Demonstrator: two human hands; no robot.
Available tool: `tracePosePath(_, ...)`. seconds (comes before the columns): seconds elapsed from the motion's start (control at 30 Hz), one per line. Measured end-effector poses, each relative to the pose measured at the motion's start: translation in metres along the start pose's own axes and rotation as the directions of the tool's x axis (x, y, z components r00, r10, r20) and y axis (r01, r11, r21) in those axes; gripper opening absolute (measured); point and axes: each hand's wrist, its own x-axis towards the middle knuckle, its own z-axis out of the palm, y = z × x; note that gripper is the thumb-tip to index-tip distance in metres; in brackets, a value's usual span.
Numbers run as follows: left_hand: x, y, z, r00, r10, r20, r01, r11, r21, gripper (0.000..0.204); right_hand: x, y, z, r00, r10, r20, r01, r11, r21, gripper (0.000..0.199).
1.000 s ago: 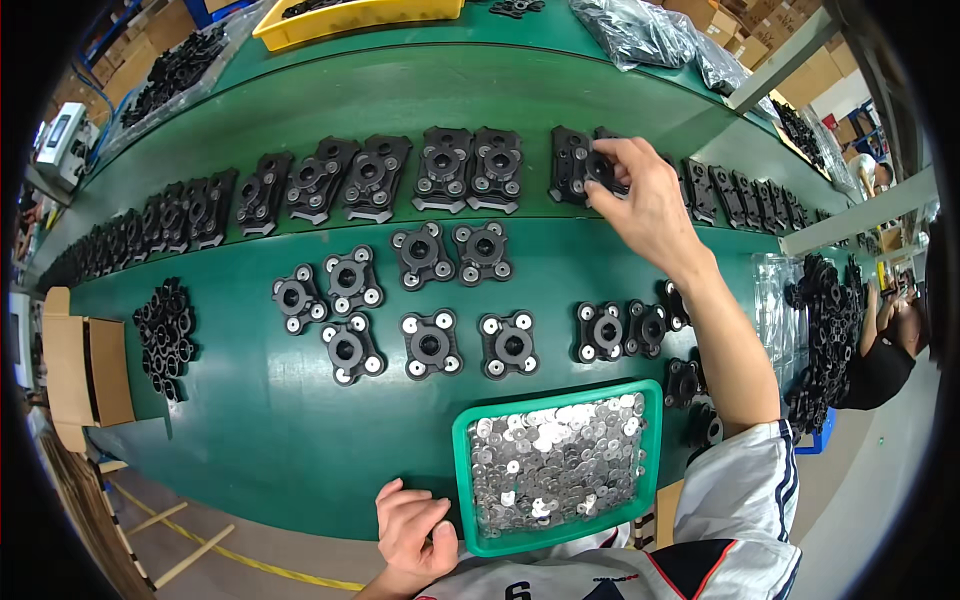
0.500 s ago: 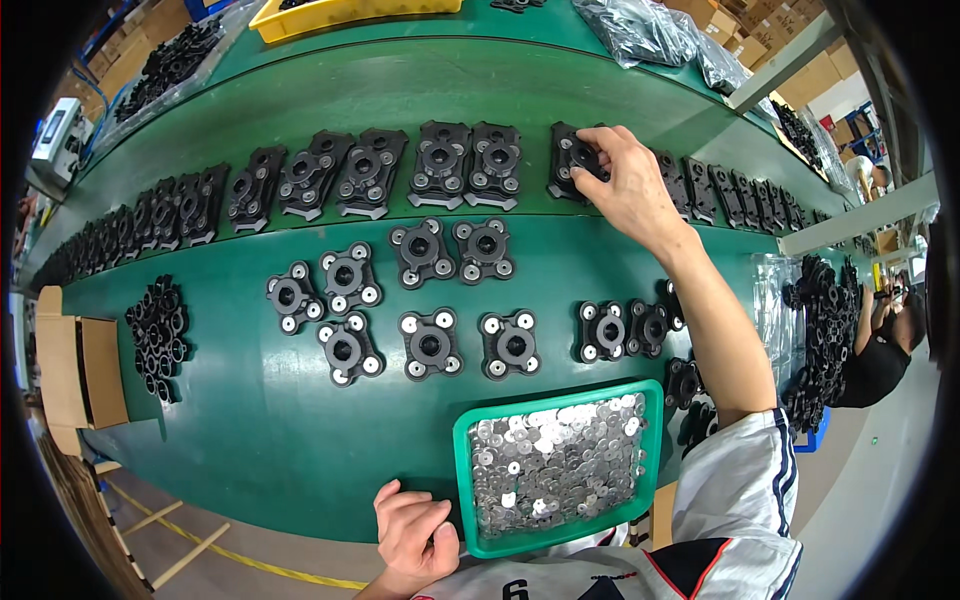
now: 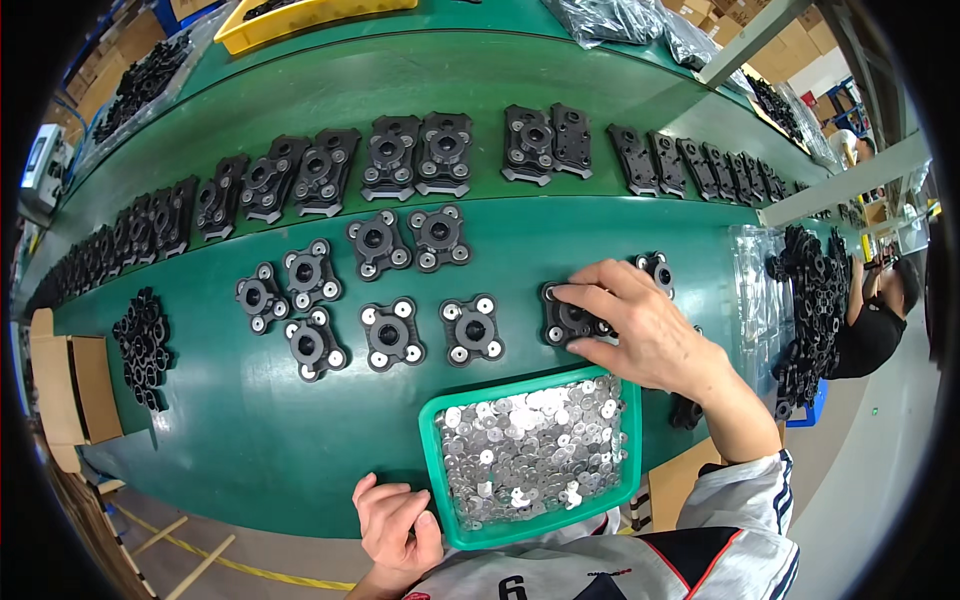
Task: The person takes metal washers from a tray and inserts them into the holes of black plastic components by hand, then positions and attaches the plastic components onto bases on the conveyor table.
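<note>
My right hand [image 3: 650, 325] is closed on a black four-lobed bracket [image 3: 560, 312] on the near table, thumb and fingers at its edges. The fingers hide much of this bracket. A green tray [image 3: 432, 465] full of flat silver washers [image 3: 540, 450] sits just below that hand. Beside the tray's left edge, my left hand [image 3: 395, 525] rests with its fingers curled; nothing shows in it. More four-lobed brackets with silver washers at their corners, such as one bracket [image 3: 470, 330], lie left of my right hand. Another bracket [image 3: 655, 272] shows just beyond it.
A row of black base plates [image 3: 632, 160] runs along the green strip; those to the left carry brackets, like the plate [image 3: 527, 145]. Black parts [image 3: 143, 345] are heaped at left by a cardboard box [image 3: 90, 390]. More parts [image 3: 808, 310] and a person [image 3: 880, 320] are at right.
My right hand has let go of the bracket on a base plate in the row, come back toward me, and taken hold of another bracket on the near table. The view has shifted slightly.
</note>
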Motion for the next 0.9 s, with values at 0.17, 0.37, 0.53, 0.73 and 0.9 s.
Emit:
tracePosePath(0.17, -0.002, 0.0, 0.005, 1.0, 0.0, -0.031, 0.0, 1.0, 0.007, 0.02, -0.002, 0.003, 0.005, 0.985, 0.171, -0.039, -0.16, 0.967, 0.2, 0.049)
tracePosePath(0.37, -0.003, 0.002, 0.007, 1.0, -0.01, -0.029, 0.011, 0.999, 0.041, 0.019, 0.037, 0.063, -0.008, 0.933, 0.247, -0.263, -0.239, 0.969, 0.061, 0.047)
tracePosePath(0.53, -0.005, 0.002, 0.01, 0.999, -0.031, -0.026, 0.032, 0.999, 0.042, 0.019, 0.067, 0.11, -0.013, 0.91, 0.278, -0.308, -0.284, 0.958, 0.026, 0.045)
tracePosePath(0.73, -0.005, 0.003, 0.011, 0.999, -0.038, -0.028, 0.039, 0.998, 0.043, 0.021, 0.089, 0.124, -0.014, 0.918, 0.32, -0.233, -0.326, 0.945, 0.014, 0.044)
tracePosePath(0.9, -0.005, 0.004, 0.015, 0.999, -0.038, -0.037, 0.04, 0.998, 0.057, 0.02, 0.097, 0.134, -0.009, 0.923, 0.318, -0.215, -0.326, 0.945, 0.001, 0.044)
